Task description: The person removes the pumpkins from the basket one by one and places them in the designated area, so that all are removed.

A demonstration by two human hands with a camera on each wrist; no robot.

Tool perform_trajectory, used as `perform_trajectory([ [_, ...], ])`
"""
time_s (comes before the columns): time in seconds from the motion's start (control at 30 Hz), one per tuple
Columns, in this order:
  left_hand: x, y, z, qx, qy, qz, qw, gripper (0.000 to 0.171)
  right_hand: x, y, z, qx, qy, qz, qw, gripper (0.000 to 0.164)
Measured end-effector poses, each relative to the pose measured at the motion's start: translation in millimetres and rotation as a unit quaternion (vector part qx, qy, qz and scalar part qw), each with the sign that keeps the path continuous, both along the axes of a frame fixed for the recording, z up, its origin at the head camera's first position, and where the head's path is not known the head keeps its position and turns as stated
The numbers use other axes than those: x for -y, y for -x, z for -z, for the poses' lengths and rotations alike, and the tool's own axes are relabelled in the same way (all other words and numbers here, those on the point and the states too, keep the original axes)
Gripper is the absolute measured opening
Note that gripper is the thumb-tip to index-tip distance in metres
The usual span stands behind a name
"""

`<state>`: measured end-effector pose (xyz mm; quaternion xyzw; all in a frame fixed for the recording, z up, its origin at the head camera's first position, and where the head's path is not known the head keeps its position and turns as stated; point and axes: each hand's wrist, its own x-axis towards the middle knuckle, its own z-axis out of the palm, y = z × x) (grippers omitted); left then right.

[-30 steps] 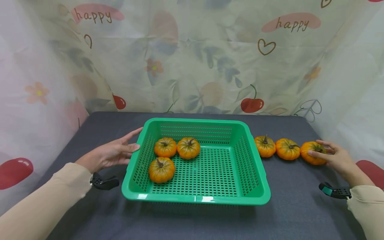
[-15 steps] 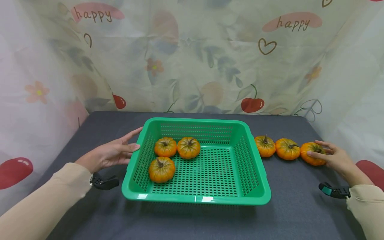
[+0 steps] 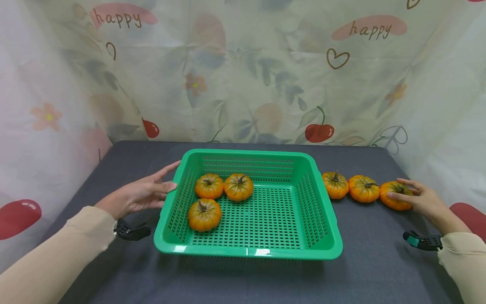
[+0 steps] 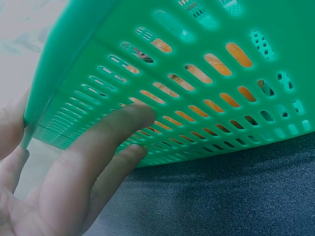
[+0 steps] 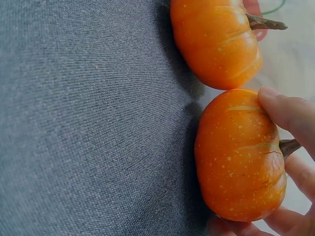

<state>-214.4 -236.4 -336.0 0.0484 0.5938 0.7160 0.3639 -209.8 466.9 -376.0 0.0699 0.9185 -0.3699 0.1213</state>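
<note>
My left hand (image 3: 146, 192) rests against the left side of a green perforated plastic basket (image 3: 247, 251). In the left wrist view its fingers (image 4: 106, 130) touch the slotted wall below the rim. At the far right, my right hand (image 3: 427, 202) holds a small orange pumpkin (image 3: 392, 198) on the table, the outermost of a row. Thumb and fingers spread around this pumpkin (image 5: 241, 157), whose stem points toward the palm in the right wrist view. Three more small pumpkins lie inside the basket: one at the back left (image 3: 209, 187), one beside it (image 3: 238, 188), one in front (image 3: 205, 216).
Two other pumpkins complete the row, one close by the basket's right wall (image 3: 335, 185) and one in the middle (image 3: 363, 189). A dark grey cloth (image 3: 250, 280) covers the table. Patterned curtains (image 3: 243, 84) stand behind and at both sides.
The right hand and its pumpkin have shifted very slightly left, beside the middle pumpkin. My left hand, the basket and the other pumpkins stay in place.
</note>
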Motion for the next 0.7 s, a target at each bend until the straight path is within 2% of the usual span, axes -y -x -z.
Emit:
perform_trajectory([
  [0.7,0.5,0.5,0.3,0.001,-0.002,0.001,1.0000,0.084,1.0,1.8,-1.3,0.006,0.000,-0.004,1.000,0.089],
])
